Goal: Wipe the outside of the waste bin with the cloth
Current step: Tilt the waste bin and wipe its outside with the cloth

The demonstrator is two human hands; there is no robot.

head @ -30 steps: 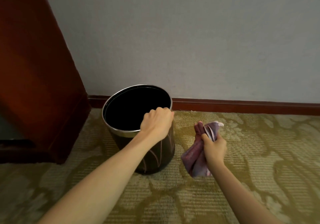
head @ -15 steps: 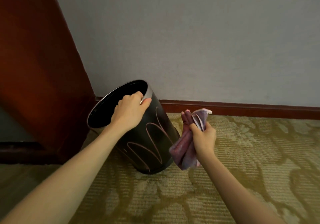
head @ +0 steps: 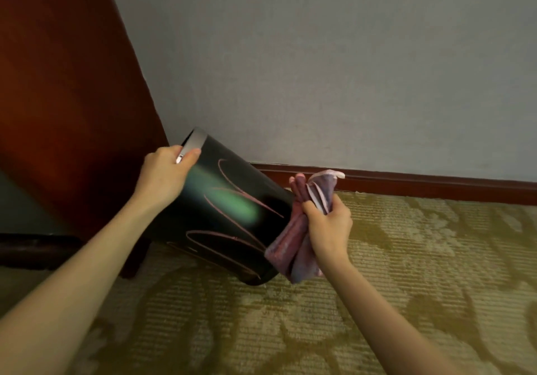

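Observation:
The waste bin [head: 229,215] is black with pink curved lines and a silver rim. It is tipped far over to the left, its mouth turned away from me and its base edge on the carpet. My left hand [head: 164,172] grips the silver rim at the top left. My right hand [head: 327,223] holds a bunched purple cloth [head: 296,246] just right of the bin's base. The cloth touches or nearly touches the bin's lower right side.
A dark red wooden cabinet [head: 66,98] stands close on the left, right behind the bin's mouth. A grey wall [head: 334,69] with a dark red skirting board [head: 421,184] runs behind. Patterned olive carpet [head: 377,302] covers the floor.
The bin went from upright to strongly tilted leftward under my left hand. My right hand with the cloth moved closer to the bin's side.

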